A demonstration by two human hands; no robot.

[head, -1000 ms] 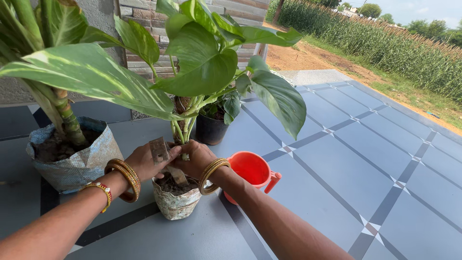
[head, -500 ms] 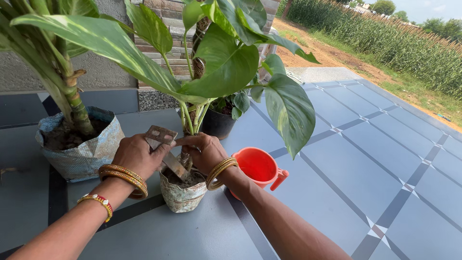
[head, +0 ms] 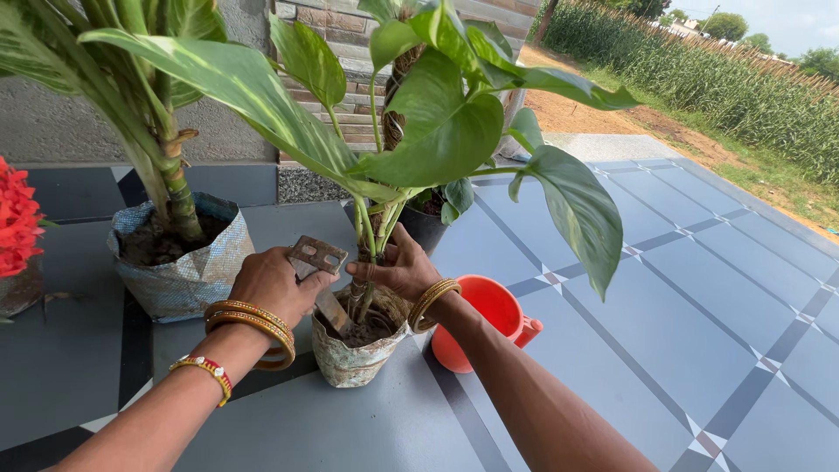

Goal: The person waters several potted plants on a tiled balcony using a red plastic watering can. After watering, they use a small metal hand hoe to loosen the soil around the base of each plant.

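Observation:
My left hand (head: pixel 273 286) grips a flat rusty metal tool (head: pixel 316 262) whose blade reaches down into the soil of a small foil-wrapped plant bag (head: pixel 350 360). My right hand (head: pixel 404 267) cups the green stems (head: pixel 367 229) of the broad-leaved plant just above the soil, on the far side of the bag. Gold bangles ring both wrists. The plant's big leaves (head: pixel 446 131) hang over both hands.
An orange plastic mug (head: pixel 485 316) stands right of the bag. A larger wrapped bag with a thick-stemmed plant (head: pixel 179 262) sits at left, a black pot (head: pixel 426 229) behind, red flowers (head: pixel 16 218) at the far left edge. Grey tiled floor (head: pixel 664 323), brick wall, crop field beyond.
The view has shifted so everything sits further right and red flowers appear. My right hand moved from the bag's rim up around the stems; my left hand keeps the tool in the soil.

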